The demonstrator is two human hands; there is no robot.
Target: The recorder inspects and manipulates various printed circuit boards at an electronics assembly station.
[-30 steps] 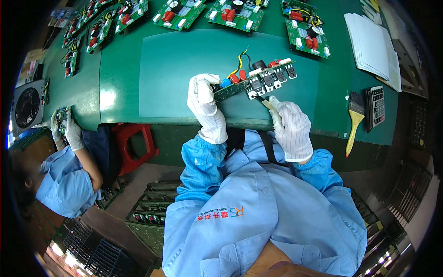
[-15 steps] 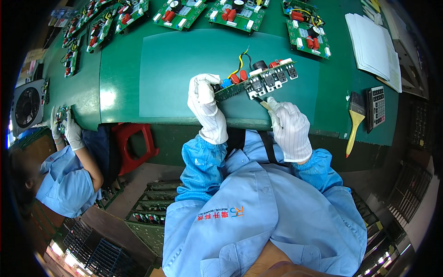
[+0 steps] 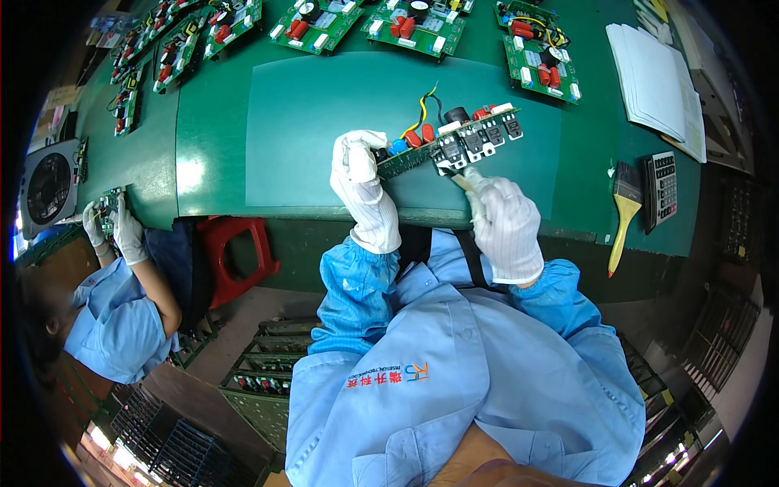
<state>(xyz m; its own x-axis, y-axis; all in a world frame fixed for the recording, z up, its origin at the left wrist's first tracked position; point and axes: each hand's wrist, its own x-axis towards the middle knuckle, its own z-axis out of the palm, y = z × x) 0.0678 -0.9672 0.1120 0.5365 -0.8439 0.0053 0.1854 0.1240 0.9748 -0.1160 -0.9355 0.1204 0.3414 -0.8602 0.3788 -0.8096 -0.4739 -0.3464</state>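
Note:
A green circuit board [image 3: 410, 160] is held tilted on edge above the bench, its left end gripped in my white-gloved left hand [image 3: 362, 174]. Red and blue parts, a black cylinder and yellow and black wires stand on its far face. Along its near side runs a row of black components [image 3: 474, 143] with white pieces. My gloved right hand [image 3: 509, 221] is closed around a small brush [image 3: 462, 182] with a pale handle. Its dark tip meets the lower edge of the component row; the exact contact spot is too small to tell.
Several populated boards [image 3: 418, 28] line the far side of the green bench [image 3: 324, 105]. To the right lie white papers [image 3: 645, 81], a yellow-handled paintbrush [image 3: 625, 211] and a calculator [image 3: 662, 188]. At left, a co-worker's gloved hands [image 3: 127, 231] hold another board, near a red stool [image 3: 235, 252].
My right hand has shifted slightly left with the brush, whose tip sits closer in against the components. My left hand and the board stay almost still.

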